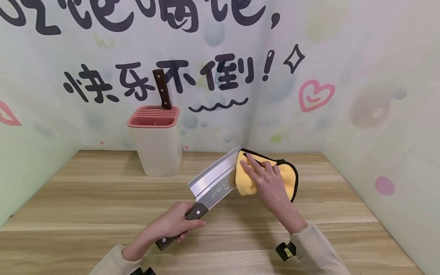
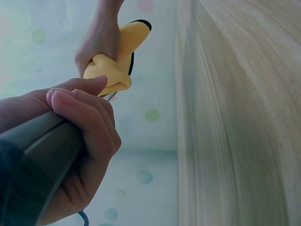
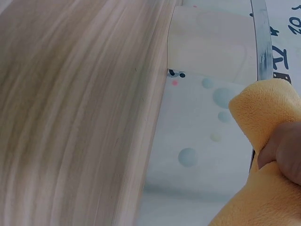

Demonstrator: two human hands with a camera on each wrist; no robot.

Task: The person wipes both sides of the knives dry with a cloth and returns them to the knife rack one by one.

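Note:
My left hand (image 1: pixel 173 221) grips the dark riveted handle (image 1: pixel 196 211) of a cleaver (image 1: pixel 214 185). Its broad steel blade points up and to the right, held above the table. At the far end, a yellow cloth (image 1: pixel 245 183) with black edging wraps over the blade and hides its tip. My right hand (image 1: pixel 269 187) holds that cloth against the blade, fingers pressed into the fabric. Seen from the right wrist, the cloth (image 3: pixel 263 108) is bunched around the blade (image 3: pixel 262 42). In the left wrist view, the fingers (image 2: pixel 91 113) curl round the handle.
A white knife holder (image 1: pixel 158 149) with a pink slotted top stands at the back left of the wooden table (image 1: pixel 103 206). One dark-handled knife (image 1: pixel 161 88) sticks up out of it. Printed cloth walls (image 1: pixel 220 126) close off the back and both sides.

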